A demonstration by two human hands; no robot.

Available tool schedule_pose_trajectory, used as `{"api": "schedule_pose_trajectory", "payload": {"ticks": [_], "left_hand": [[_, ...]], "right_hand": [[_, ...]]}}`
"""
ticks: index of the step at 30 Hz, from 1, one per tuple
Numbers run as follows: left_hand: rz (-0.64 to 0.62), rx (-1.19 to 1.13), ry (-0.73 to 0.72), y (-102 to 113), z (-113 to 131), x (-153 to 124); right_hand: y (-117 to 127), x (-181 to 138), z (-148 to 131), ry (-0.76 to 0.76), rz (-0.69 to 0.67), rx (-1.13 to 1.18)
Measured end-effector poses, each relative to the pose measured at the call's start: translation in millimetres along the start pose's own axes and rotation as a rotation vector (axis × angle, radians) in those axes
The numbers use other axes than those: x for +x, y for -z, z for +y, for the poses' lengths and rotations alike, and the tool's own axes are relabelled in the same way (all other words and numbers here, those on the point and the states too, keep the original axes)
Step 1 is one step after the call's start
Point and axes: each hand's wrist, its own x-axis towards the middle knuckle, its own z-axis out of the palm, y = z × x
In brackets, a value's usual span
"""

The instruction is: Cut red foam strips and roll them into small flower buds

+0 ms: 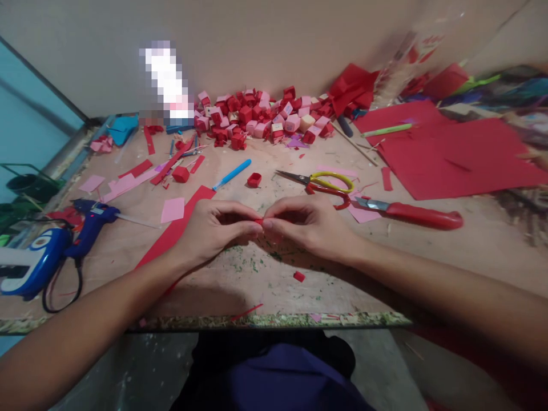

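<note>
My left hand [218,228] and my right hand [306,225] meet at the middle of the table, fingertips pinched together on a small red paper piece [259,220]. Most of that piece is hidden between the fingers. A long red paper strip [180,225] lies under my left wrist. A small red scrap [298,276] sits on the table just below my right hand. A folded red paper cube [254,180] rests a little beyond my hands.
A pile of red and pink paper cubes [261,120] lies at the back. Scissors [321,184] and a red-handled cutter [411,213] lie to the right, red paper sheets [454,154] beyond them. A blue glue gun [89,220], a blue pen [232,174] and scraps lie left.
</note>
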Motion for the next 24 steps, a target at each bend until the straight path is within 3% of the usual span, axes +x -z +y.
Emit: {"api": "schedule_pose_trajectory", "payload": {"ticks": [6,16,24], "left_hand": [[-0.074,-0.129,0.135,3,0,1],[-0.024,-0.049,0.047,2,-6,0],[-0.051,0.01,0.017,0,-9,0]], "right_hand": [[-3,-6,-6,0.126,0.072,-0.139],[-8,-10,3,0.256,0.119,-0.346],[-6,-8,8,0.326,0.082,-0.334]]}}
